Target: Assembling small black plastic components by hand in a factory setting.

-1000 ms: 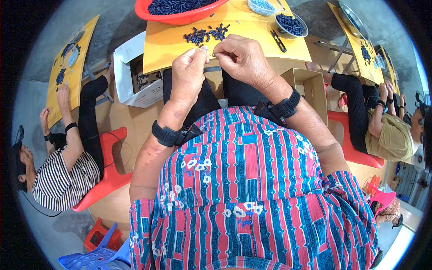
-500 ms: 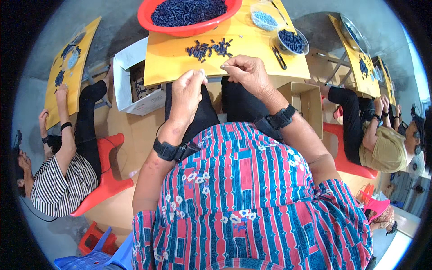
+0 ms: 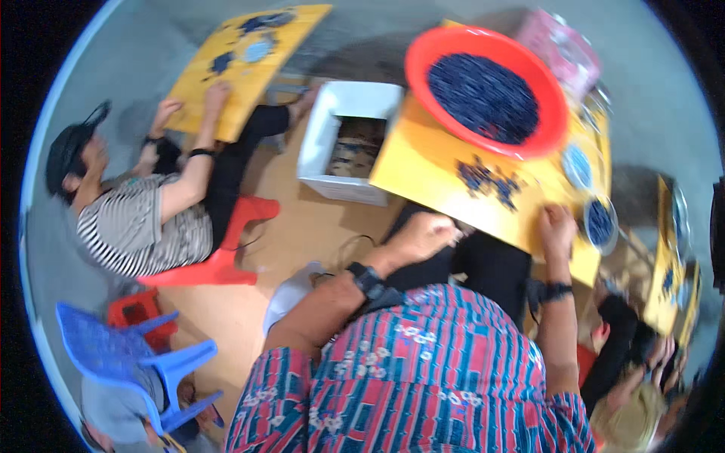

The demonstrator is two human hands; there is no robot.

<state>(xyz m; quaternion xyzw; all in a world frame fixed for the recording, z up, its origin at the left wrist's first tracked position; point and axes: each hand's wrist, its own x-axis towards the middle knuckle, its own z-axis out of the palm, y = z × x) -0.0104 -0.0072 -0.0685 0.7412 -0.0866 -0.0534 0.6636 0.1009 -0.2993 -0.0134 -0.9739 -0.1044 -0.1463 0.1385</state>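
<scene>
My left hand (image 3: 425, 238) is closed in a pinch over my lap, just off the front edge of the yellow table (image 3: 411, 155). Something tiny may sit at its fingertips, too blurred to name. Over the table's front right part, my right hand (image 3: 557, 230) is curled closed; what it holds, if anything, is hidden. Between the hands and a large red basin (image 3: 550, 94) lies a loose pile of small dark blue tube-like pieces (image 3: 487, 183). Many more such pieces (image 3: 483, 94) fill the basin. Right of my right hand stands a clear tub (image 3: 613, 235) of dark pieces.
A clear container with light blue bits (image 3: 578, 166) sits behind the tub. Left of the table stands a white open box (image 3: 347, 190) with dark pieces inside. A co-worker (image 3: 143, 215) sits at another yellow table (image 3: 283, 57) on the left; a blue chair (image 3: 113, 343) is behind.
The view has swung left, so the table appears farther right and tilted. My hands, close together before, have parted, the right one moving toward the tub. The dark pile still lies on the table.
</scene>
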